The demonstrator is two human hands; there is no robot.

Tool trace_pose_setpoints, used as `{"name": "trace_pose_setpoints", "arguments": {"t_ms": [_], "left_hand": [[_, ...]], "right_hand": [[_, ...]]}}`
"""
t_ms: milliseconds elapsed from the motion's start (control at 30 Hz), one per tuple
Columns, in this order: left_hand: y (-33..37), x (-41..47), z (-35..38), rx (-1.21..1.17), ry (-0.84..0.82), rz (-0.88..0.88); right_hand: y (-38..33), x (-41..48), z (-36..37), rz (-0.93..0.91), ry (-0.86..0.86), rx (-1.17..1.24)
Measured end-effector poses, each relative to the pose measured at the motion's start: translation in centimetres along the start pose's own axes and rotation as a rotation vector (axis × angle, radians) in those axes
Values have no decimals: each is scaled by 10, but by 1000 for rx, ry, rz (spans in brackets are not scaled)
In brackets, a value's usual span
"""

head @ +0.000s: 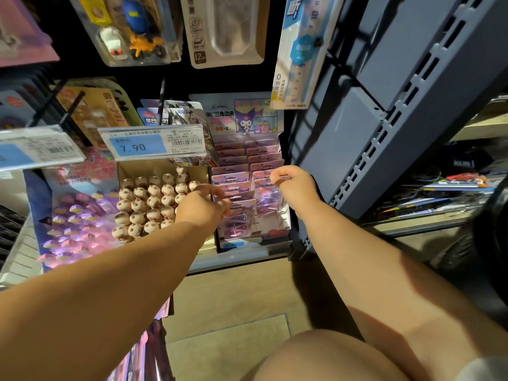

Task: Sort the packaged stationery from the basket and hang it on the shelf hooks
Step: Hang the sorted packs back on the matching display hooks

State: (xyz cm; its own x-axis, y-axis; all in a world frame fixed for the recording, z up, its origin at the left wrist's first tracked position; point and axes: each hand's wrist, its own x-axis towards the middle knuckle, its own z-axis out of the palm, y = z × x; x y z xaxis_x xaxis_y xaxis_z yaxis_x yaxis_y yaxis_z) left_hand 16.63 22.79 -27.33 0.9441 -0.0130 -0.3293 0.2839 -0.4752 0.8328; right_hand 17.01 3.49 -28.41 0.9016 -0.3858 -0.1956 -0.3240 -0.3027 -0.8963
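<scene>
A purple display box point(248, 119) of packaged triangle corner clips stands on the low shelf, its packets in stepped rows. My left hand point(202, 206) reaches into the left rows, its curled fingers on a packet point(236, 207) near the front. My right hand point(292, 185) is over the right rows and pinches the top edge of a purple packet point(268, 200). The basket is not in view.
A carton of round beige character erasers point(149, 200) sits left of the clip box, with purple items point(74, 221) further left. Price tags point(154, 143) hang on hooks above. Blister packs point(129, 28) and a ruler pack point(299, 50) hang higher. A grey shelf upright point(384, 119) stands at right.
</scene>
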Motion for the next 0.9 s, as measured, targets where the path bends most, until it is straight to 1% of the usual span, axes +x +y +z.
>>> {"name": "trace_pose_setpoints", "arguments": {"t_ms": [67,167,267,333,400,500,600,700,767,833,900], "left_hand": [[-3,-5,-2,-26,-19,3],[-6,-15,-8,-150,-78,12],[-15,-31,-22,-228,-132,54],[-32,-46,-41,-207,-160,82],[-63,-62,-67,-166,-170,77],[-121,-85,-110,-66,-139,4],[-181,-107,-148,98,-109,-74],[-233,-121,-177,261,-163,-79],[-256,-128,-188,409,-179,-18],[-275,-135,-198,559,-171,127],[-296,-141,-207,653,-176,245]], "right_hand": [[-2,-4,0,-37,40,-19],[-5,-15,-3,-130,121,-101],[-14,-34,-8,-230,264,-186],[-25,-47,-5,-318,265,-198],[-39,-68,7,-400,147,-173],[-56,-104,34,-461,-120,-206],[-72,-137,65,-445,-440,-375],[-81,-161,101,-400,-699,-637],[-81,-177,119,-311,-843,-760],[-74,-192,141,-244,-961,-906],[-62,-206,165,-191,-1055,-1086]]}}
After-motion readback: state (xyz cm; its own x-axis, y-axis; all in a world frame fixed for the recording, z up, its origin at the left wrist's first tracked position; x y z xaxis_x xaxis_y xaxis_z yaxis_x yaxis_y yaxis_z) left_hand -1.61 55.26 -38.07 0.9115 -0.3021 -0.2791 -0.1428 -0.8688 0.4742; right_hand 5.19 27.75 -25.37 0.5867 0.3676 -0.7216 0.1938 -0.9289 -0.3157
